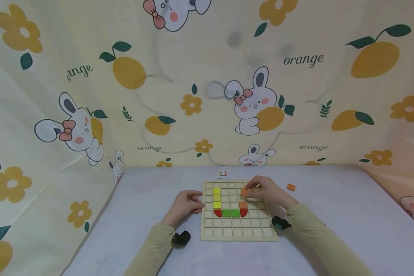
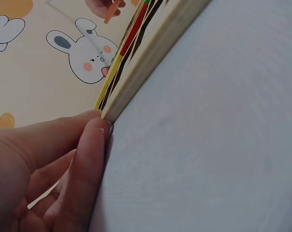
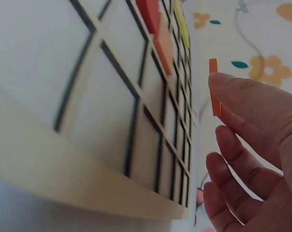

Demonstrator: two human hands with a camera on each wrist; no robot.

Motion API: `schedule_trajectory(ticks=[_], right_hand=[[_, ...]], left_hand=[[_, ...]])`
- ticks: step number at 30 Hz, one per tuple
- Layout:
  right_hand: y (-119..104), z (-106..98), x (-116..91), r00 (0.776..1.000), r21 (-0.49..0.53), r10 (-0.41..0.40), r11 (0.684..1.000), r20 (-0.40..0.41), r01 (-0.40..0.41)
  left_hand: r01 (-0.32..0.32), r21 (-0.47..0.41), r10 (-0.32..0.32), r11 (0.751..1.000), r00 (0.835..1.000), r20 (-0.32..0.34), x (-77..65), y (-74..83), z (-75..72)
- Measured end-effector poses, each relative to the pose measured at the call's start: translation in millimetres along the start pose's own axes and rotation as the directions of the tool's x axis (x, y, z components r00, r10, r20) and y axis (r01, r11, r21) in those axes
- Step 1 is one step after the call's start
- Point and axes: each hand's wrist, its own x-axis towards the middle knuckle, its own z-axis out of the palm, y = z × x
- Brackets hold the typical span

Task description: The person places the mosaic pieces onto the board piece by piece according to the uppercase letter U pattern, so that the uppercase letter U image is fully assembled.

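Note:
My right hand pinches a flat orange tile between thumb and fingertips, held close over the upper right part of the wooden grid board. The other fingers curl loosely below it in the right wrist view. At the board's left edge, the thumb and index fingertips of my left hand touch the rim. On the board, yellow tiles form a column. Below run rounded red tiles at both ends, with green tiles between. Another orange tile sits above the right red one.
A small pattern card lies behind the board. One loose orange tile is on the white tabletop to the right of my hand. A printed cloth hangs behind the table and along its sides.

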Motion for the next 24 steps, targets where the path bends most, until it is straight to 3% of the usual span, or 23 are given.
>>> schedule_trajectory(ticks=[24], right_hand=[[-2.6,14.5,3.0,0.996,-0.045,-0.025,0.999,0.087,0.029]], left_hand=[[0.003,-0.004,-0.003,1.000,1.000,0.002,-1.1,2.0,-0.2]])
